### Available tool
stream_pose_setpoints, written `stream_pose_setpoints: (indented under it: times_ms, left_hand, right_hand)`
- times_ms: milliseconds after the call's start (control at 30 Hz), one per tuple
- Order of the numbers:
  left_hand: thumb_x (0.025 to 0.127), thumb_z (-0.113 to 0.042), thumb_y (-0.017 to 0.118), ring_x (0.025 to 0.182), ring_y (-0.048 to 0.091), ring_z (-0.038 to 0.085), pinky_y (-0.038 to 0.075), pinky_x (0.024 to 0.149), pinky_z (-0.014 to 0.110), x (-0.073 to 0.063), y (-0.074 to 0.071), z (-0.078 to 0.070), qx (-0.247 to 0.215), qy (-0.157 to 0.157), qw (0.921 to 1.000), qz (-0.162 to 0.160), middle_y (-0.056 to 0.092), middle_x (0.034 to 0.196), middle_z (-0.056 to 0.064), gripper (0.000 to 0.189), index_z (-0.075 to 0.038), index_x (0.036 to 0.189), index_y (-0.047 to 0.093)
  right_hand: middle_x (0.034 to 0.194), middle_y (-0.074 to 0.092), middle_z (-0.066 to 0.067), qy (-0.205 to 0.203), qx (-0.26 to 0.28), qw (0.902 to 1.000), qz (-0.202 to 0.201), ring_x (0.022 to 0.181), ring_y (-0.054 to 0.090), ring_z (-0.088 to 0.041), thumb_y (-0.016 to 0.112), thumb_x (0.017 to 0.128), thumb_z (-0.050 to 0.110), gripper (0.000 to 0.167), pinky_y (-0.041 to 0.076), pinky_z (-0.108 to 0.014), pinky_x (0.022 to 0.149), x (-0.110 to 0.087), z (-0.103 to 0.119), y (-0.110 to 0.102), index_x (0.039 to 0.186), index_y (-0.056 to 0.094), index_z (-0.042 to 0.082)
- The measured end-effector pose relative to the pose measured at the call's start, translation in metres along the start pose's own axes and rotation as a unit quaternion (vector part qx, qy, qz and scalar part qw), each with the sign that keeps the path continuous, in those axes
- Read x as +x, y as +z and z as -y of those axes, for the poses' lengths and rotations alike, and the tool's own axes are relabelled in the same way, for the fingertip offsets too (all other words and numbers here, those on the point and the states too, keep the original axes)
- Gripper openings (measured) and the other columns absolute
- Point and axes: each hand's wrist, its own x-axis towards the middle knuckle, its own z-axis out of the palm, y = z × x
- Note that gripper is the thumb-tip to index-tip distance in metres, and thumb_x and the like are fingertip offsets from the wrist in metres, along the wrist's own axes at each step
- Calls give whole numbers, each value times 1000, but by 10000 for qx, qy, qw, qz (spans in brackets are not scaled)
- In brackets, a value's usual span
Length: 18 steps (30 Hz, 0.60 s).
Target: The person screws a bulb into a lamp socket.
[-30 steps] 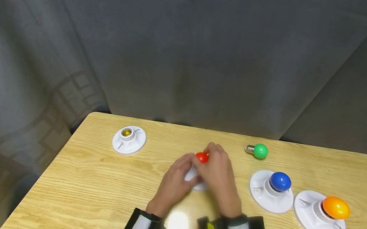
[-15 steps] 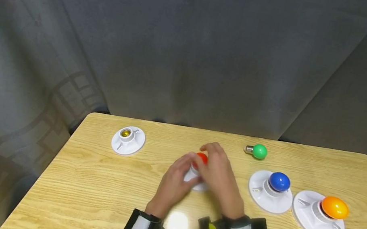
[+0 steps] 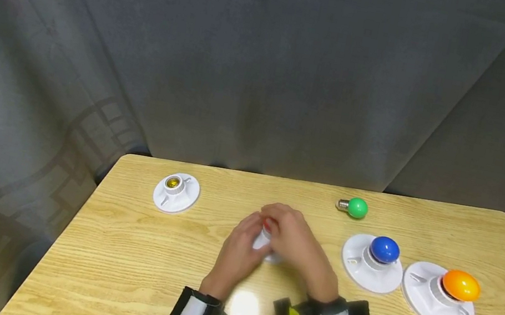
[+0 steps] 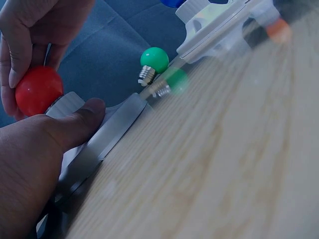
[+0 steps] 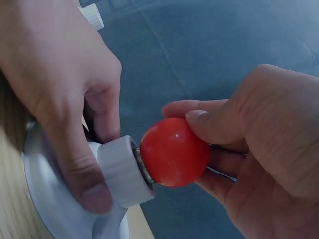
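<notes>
Right wrist view: a glossy, round red bulb (image 5: 174,152), its silvery neck (image 5: 144,167) partly showing, sits in a white socket (image 5: 123,172). The right hand (image 5: 271,144) pinches the bulb; the left hand (image 5: 62,84) grips the socket. On the right are a blue bulb (image 3: 385,250) and, farther, a green bulb (image 3: 357,207).

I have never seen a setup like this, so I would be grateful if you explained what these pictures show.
There is no machine here, just a person working with two bare hands. The wide view is taken from the head, looking forward and down; the two close views come from the left and right wrists. The left hand grips a white lamp holder, while the right hand holds a red bulb at its socket. Also on the table are a blue bulb and an orange bulb, each fitted in a holder, a loose green bulb, and, at the person's left, a bulbless holder.
</notes>
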Motion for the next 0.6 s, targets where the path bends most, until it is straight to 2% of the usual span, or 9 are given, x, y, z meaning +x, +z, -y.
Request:
stream_pose_setpoints:
  times_ms: [300,467,600]
  left_hand:
    - [88,-44,67,139,44,22,37,115,41,-1,0,1,77,66,9999,39,53,144,-2,52,-15,131,60]
    - [89,-46,65,138,45,22,37,115,42,-1,-1,0,75,132,9999,25,54,144,-2,53,-17,132,58]
    - [90,-46,64,139,44,22,37,115,43,-1,0,0,-40,53,10000,59,51,146,-4,55,-22,138,53]
  right_hand:
    - [137,57,-19,-78,53,9989,450,128,52,-38,60,88,-4,39,42,-50,110,-5,0,-6,128,59,-2]
    - [135,59,-19,33,34,9994,331,127,53,-38,61,86,-5,40,42,-49,109,-5,1,-6,126,61,-2]
    - [126,65,-16,271,-26,9996,96,119,58,-34,63,89,1,32,47,-48,105,-4,3,-4,120,65,2]
